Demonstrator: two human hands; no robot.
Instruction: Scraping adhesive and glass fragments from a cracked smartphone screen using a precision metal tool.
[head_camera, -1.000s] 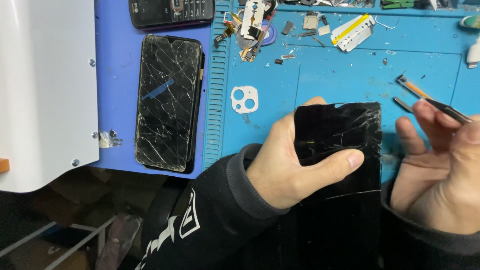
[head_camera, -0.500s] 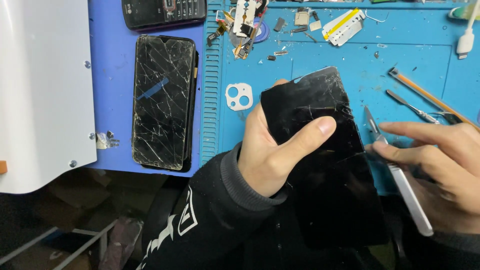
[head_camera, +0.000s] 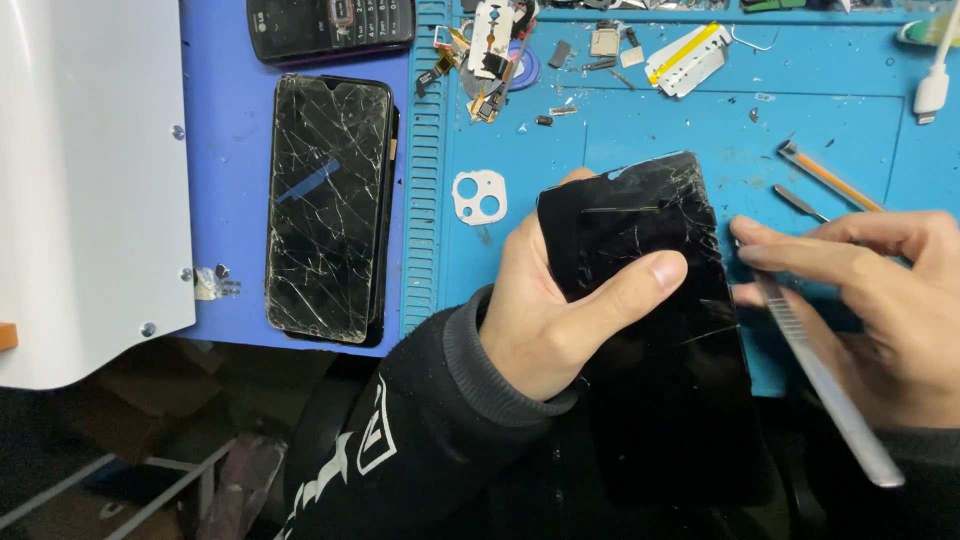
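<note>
Blue repair mat (head_camera: 650, 130) is lying across the upper frame. At left a shattered phone (head_camera: 328, 205) is resting flat. At centre our left hand (head_camera: 560, 310) is gripping a cracked black screen (head_camera: 650, 290), thumb across the glass. At right our right hand (head_camera: 880, 310) is pinching metal tweezers (head_camera: 820, 380) beside the screen's edge.

The black glass phone screen (head_camera: 650, 300) shows fine white cracks near its upper corner. Left of it, the second black phone (head_camera: 328, 208) is webbed all over with white cracks and bears a blue stripe. The ridged work mat (head_camera: 640, 130) under it is bright blue. Above it lie a white-and-yellow flat part (head_camera: 688, 58) and, to its right, an orange-tipped stick (head_camera: 828, 177). The sleeve (head_camera: 400, 440) below is black with white print.
</note>
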